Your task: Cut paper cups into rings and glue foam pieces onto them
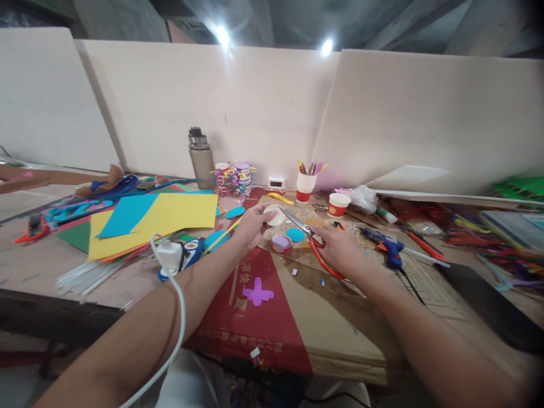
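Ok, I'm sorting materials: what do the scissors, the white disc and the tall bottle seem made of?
Scissors: shiny grey blades, metal by their glint; smooth orange-red handles, probably plastic.
White disc: matte, thin, likely paper or card.
Tall bottle: smooth, smoky, seemingly translucent body, probably plastic, though tinted glass is possible.

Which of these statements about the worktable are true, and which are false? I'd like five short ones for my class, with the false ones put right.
1. The right hand holds the scissors. True.
2. The left hand holds a yellow sheet. False: the left hand holds a white disc.
3. The purple cross lies on the red part of the cardboard. True.
4. The grey bottle lies on its side. False: the grey bottle stands upright.
5. In the picture, the blue glue gun is to the right of the scissors. True.
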The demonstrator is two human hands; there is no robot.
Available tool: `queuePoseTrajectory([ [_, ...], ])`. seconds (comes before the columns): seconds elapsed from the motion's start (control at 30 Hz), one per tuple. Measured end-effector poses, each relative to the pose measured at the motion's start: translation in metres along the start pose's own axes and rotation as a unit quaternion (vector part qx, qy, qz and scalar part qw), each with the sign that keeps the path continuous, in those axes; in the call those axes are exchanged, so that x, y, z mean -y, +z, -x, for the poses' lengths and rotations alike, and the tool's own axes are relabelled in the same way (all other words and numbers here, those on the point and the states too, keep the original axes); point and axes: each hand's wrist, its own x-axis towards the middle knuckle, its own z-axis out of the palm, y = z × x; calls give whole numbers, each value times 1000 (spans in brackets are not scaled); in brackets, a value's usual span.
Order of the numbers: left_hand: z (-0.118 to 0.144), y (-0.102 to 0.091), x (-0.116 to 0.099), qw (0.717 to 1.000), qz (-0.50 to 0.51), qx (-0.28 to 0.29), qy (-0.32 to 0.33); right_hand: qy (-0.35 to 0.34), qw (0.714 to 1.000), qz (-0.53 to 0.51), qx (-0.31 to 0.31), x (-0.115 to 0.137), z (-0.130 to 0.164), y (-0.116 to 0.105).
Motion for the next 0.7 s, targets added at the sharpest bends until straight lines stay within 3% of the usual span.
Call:
queuePoseTrajectory([
  [0.7,-2,-2,10,998,-51,-43,18,-13,1000,10,-2,-3,-4,9],
])
